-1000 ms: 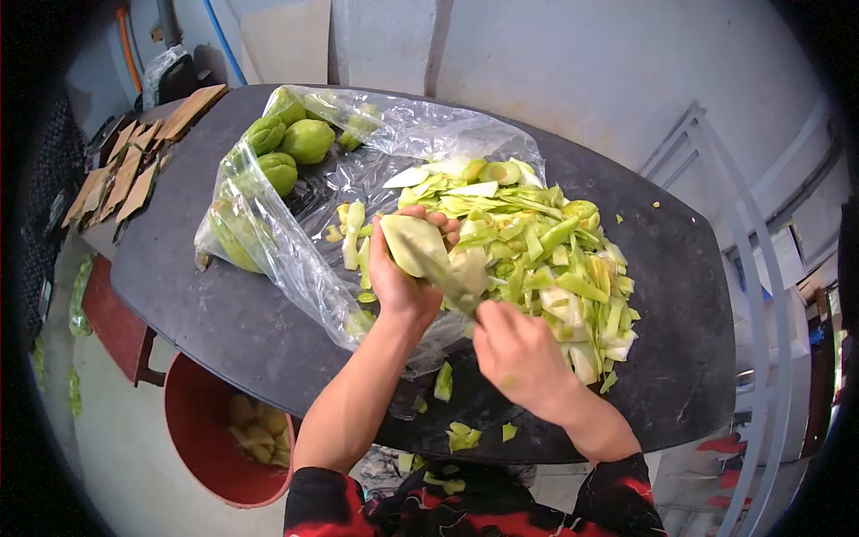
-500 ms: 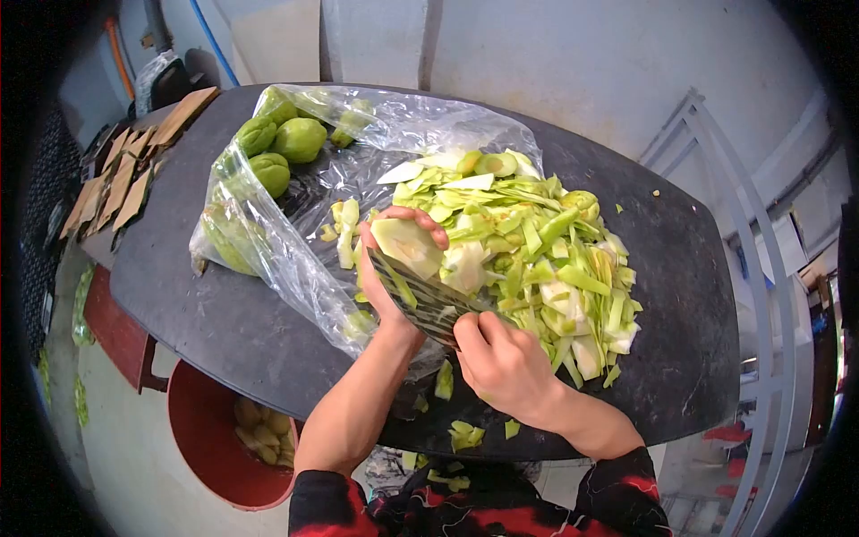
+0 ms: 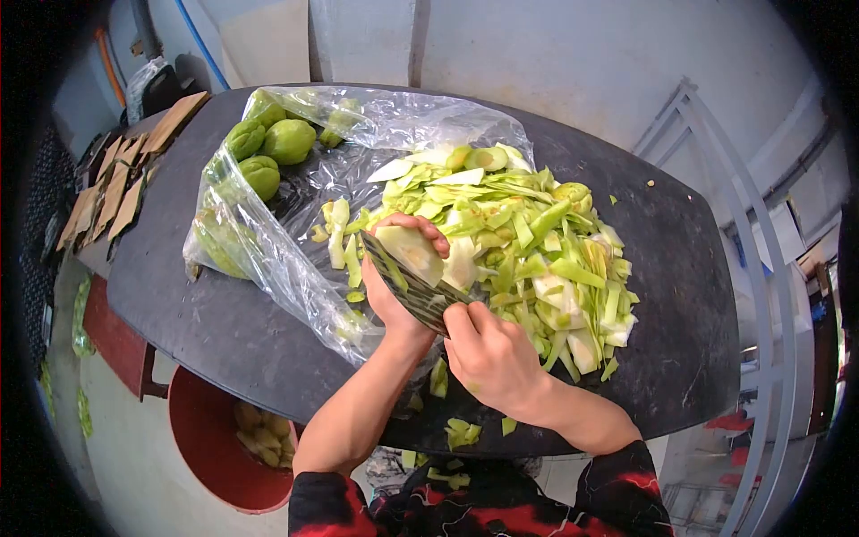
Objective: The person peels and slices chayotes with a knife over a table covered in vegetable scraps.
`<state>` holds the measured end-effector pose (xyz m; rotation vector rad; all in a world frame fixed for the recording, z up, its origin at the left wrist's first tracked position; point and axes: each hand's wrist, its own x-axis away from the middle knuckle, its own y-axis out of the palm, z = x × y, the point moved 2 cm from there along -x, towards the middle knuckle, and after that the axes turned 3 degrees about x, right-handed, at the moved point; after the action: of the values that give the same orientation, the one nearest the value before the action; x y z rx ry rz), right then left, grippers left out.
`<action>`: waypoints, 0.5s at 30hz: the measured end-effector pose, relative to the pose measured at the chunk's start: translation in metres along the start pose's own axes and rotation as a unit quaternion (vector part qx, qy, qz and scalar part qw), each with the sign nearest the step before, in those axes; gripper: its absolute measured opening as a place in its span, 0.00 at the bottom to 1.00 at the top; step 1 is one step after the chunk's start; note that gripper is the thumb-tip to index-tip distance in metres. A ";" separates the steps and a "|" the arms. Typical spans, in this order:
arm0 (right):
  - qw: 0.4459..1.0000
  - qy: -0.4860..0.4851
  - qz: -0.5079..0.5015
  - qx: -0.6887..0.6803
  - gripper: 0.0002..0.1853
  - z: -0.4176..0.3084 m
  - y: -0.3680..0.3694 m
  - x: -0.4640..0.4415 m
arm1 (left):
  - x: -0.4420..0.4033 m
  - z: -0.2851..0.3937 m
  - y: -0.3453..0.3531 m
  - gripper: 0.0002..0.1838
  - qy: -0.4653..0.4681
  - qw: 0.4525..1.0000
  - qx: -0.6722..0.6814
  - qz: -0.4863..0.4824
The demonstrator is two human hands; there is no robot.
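Note:
My left hand [image 3: 394, 295] is closed around a pale, peeled chayote [image 3: 410, 251], cut face up. In my right hand [image 3: 497, 353] is the handle end of a broad dark knife [image 3: 407, 288] with a streaked blade. The blade lies across the near side of the chayote, and a green sliver sticks to it. Just beyond my hands, a heap of green and white peelings [image 3: 528, 242] spreads over the table. Whole green chayotes [image 3: 289, 141] sit at the upper left in a clear plastic bag [image 3: 295, 285].
The dark table [image 3: 671, 295] has scraps [image 3: 463, 434] along its near edge. Below on the left stands a red bucket [image 3: 206, 438] with pale peeled pieces inside. Cardboard strips [image 3: 125, 183] lie at the far left. A grey metal rail [image 3: 756, 268] rises at the right.
The knife and my right hand have shifted slightly left and up, and the blade is turned a little against the chayote. The whole view has drifted slightly.

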<state>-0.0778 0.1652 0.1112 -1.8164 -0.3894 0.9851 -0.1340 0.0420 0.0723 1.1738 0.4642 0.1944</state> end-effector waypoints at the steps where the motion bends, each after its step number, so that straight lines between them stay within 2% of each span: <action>1: 1.000 0.004 -0.003 -0.008 0.16 -0.001 -0.001 -0.001 | 0.000 0.000 0.000 0.24 0.011 1.000 -0.024 0.009; 2: 1.000 0.008 -0.005 -0.016 0.15 -0.001 -0.002 -0.001 | 0.000 0.001 0.000 0.24 0.011 1.000 -0.025 0.009; 4: 1.000 0.006 -0.003 -0.019 0.15 0.000 -0.002 -0.001 | -0.002 0.003 -0.001 0.23 -0.054 0.998 0.035 0.006; 11: 1.000 -0.008 0.003 0.010 0.15 0.002 0.003 0.000 | -0.004 0.006 -0.008 0.24 -0.105 0.991 0.067 0.050; 13: 1.000 -0.020 0.008 0.000 0.13 0.002 0.000 -0.001 | -0.010 0.007 -0.016 0.24 -0.202 0.966 0.150 0.053; 14: 0.999 -0.031 0.015 -0.011 0.12 0.002 -0.003 -0.002 | -0.013 0.009 -0.017 0.24 -0.201 0.966 0.150 0.055; 15: 0.999 -0.032 0.014 -0.012 0.12 0.002 -0.006 -0.002 | -0.017 0.013 -0.014 0.24 -0.190 0.967 0.109 0.131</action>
<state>-0.0801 0.1679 0.1173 -1.8211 -0.4172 1.0635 -0.1444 0.0187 0.0677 1.4507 -0.0111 0.1431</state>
